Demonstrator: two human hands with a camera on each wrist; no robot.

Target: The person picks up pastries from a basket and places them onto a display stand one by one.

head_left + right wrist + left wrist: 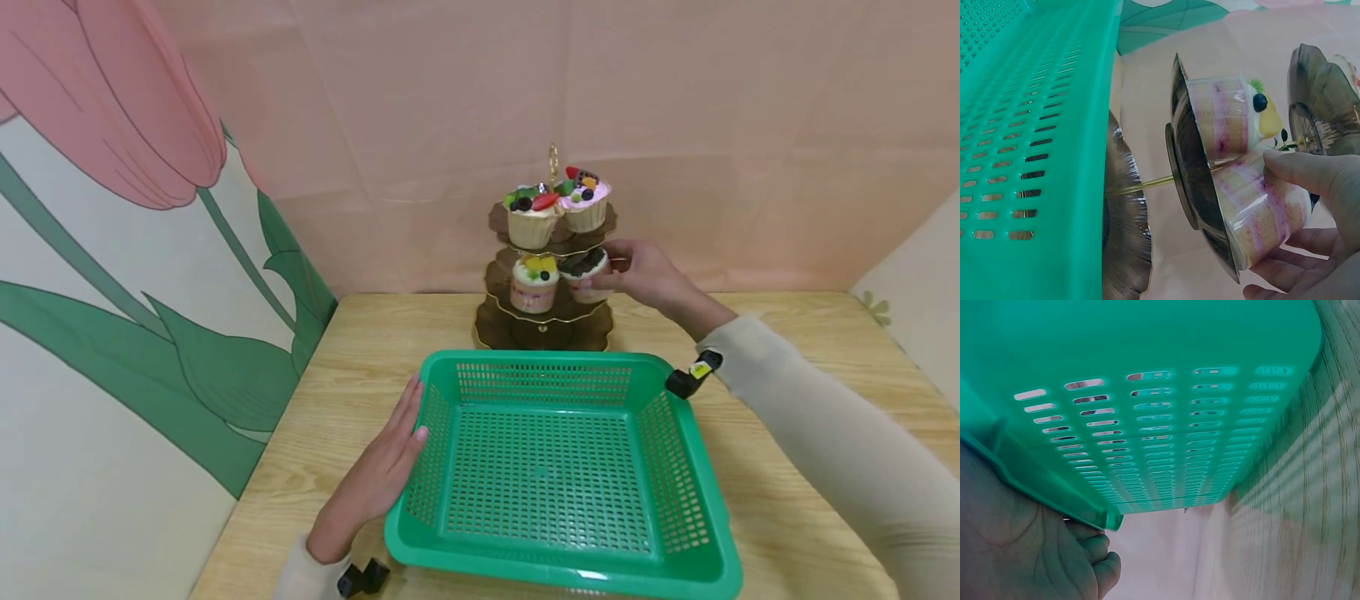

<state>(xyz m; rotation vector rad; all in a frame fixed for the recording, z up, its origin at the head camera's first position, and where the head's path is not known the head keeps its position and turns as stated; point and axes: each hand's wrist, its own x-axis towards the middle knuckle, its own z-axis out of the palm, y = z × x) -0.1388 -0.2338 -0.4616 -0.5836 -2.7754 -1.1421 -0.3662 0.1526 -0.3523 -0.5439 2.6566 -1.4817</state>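
Observation:
My right hand (647, 271) grips a small layered cake cup with a dark topping (585, 265) between thumb and fingers. In the right wrist view that clear cup (1263, 206) touches the middle tier (1200, 181) of the cake stand. Beside it on the same tier stands another cake cup (535, 283), topped with yellow fruit and a blueberry. My left hand (382, 462) lies along the left rim of a green plastic basket (543, 567), its fingers straight. The left wrist view shows its palm (1029, 550) against the rim's outer edge.
Two fruit-topped cupcakes, one white (532, 225) and one pink (587, 215), sit on the stand's top tier (498, 221). Below is the wide bottom tier (495, 329), just behind the basket. A pink backdrop (420, 167) hangs behind the wooden table (322, 417).

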